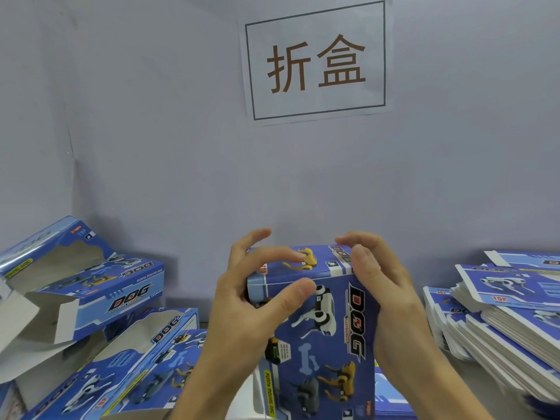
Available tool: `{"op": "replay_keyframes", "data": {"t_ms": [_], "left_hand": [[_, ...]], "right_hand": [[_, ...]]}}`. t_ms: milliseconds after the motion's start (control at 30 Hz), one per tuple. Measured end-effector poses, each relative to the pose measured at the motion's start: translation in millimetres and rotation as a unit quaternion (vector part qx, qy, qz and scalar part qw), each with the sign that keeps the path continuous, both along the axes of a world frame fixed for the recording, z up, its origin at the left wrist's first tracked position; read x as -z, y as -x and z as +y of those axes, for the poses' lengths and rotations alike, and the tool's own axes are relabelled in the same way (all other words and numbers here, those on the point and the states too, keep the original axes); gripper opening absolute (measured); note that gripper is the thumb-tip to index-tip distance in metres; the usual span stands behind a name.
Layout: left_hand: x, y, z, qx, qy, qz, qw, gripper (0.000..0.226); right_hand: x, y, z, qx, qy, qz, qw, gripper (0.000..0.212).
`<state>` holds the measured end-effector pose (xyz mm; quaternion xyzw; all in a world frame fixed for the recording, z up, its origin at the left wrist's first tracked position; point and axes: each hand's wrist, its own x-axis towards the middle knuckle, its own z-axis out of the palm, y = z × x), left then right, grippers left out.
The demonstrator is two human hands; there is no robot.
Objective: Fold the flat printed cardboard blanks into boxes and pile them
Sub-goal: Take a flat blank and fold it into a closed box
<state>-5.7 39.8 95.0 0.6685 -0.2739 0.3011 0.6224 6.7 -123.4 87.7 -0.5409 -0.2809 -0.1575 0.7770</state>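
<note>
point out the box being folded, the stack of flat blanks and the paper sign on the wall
box being folded (330, 338), head view, on its printed front panel
stack of flat blanks (512, 325), head view, on the layered edges
paper sign (315, 113), head view, on its lower margin

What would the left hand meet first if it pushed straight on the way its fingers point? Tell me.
The left hand grips the box, fingers pointing right across its top end. Going straight on, they would probably meet the right hand at the opposite edge first, though depth is hard to judge.
</note>
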Motion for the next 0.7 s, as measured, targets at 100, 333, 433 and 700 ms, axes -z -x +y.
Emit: {"op": "replay_keyframes", "data": {"t_ms": [100,333,433,700], "left_hand": [[-2.0,-0.3,2.1,-0.003,0.025,0.000,1.000,0.024],[-1.6,-2.2,0.6,-0.004,0.040,-0.014,0.999,0.015],[-0.6,-3.2,0.5,-0.006,0.028,-0.019,0.999,0.018],[0.2,-4.0,0.5,-0.012,0.010,-0.020,1.000,0.018]], "right_hand": [[-0.4,1.9,1.2,0.031,0.051,-0.021,0.998,0.045],[0.6,-1.1,2.7,0.071,0.046,-0.033,0.996,0.019],[1.3,-1.3,1.5,0.053,0.037,-0.024,0.998,0.019],[1.5,-1.0,1.9,0.075,0.038,-0.037,0.996,0.015]]}}
